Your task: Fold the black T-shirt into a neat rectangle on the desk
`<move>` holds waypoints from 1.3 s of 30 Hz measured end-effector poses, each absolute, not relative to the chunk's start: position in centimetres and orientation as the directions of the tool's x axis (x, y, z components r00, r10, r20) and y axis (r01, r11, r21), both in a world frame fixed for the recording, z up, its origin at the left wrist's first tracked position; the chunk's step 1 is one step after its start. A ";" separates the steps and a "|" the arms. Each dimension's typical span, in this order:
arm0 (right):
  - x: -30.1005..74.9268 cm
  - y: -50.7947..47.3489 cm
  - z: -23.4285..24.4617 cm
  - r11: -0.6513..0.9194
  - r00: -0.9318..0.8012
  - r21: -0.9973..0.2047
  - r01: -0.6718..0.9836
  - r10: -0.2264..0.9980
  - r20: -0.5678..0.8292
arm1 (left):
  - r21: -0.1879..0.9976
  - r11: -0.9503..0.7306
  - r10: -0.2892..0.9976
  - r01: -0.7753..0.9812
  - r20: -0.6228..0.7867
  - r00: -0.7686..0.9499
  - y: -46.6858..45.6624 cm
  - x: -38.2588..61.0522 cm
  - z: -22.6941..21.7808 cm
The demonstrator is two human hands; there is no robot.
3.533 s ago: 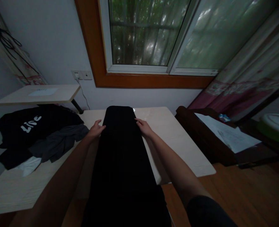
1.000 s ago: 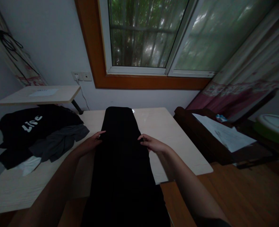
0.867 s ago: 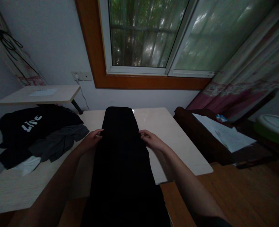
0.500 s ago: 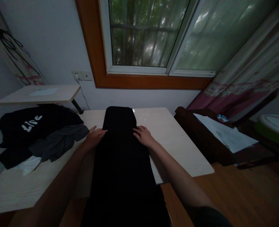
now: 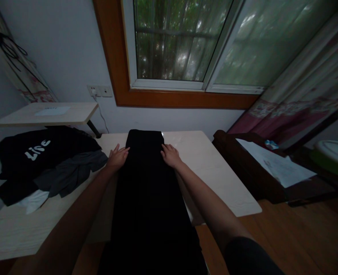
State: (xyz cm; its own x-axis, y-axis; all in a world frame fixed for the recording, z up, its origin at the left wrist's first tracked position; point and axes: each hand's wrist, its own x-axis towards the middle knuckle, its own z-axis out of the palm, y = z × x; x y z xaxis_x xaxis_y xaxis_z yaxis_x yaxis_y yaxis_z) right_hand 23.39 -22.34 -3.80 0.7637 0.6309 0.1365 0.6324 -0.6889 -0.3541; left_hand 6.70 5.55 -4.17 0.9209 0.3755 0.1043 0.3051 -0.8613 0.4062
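A long strip of black cloth, apparently a folded garment (image 5: 147, 183), lies over the table (image 5: 211, 172), its near end passing the front edge. My left hand (image 5: 117, 157) rests at its left side near the far end, fingers stretched out with tips at the cloth's edge. Opposite it, my right hand (image 5: 171, 155) lies on the right edge, fingers spread and bent slightly downward. Both hands look open, neither gripping the cloth. Folds in the black fabric are too dark to make out.
A pile of clothes (image 5: 71, 168), with a black top bearing white letters, lies at the left under a raised shelf (image 5: 80, 110). A power socket (image 5: 100, 91) is on the wall. Right of the table stands dark furniture (image 5: 243, 172) with a white sheet (image 5: 272, 162) on it.
Both hands have slid a little toward the cloth's far end, along its sides. The far right corner of the cloth looks squarer now.
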 end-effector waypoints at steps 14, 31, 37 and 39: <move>22.8 -21.3 -3.3 -0.750 0.747 -0.156 0.642 0.568 0.345 | 0.146 -0.911 0.412 0.386 0.352 0.840 2.5 8.4 -2.9; 20.3 -20.1 -4.8 -0.632 0.670 -0.221 0.743 0.702 0.244 | 0.099 -0.946 0.323 0.308 0.235 0.917 0.7 7.1 -4.9; 20.9 -23.1 -5.0 -0.682 0.712 -0.206 0.702 0.666 0.220 | 0.128 -0.915 0.402 0.382 0.209 0.892 2.7 4.8 -5.2; 21.0 -24.1 -5.0 -0.689 0.718 -0.202 0.696 0.660 0.221 | 0.132 -0.911 0.411 0.391 0.202 0.889 3.1 4.1 -5.3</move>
State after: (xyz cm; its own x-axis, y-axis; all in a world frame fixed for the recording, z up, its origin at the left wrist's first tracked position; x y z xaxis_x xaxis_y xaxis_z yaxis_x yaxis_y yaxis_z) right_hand 21.02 -24.12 -5.04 0.7181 0.6599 0.2209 0.6957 -0.6893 -0.2024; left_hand 4.10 3.11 -5.34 0.8891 0.4106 0.2022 0.3907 -0.9110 0.1322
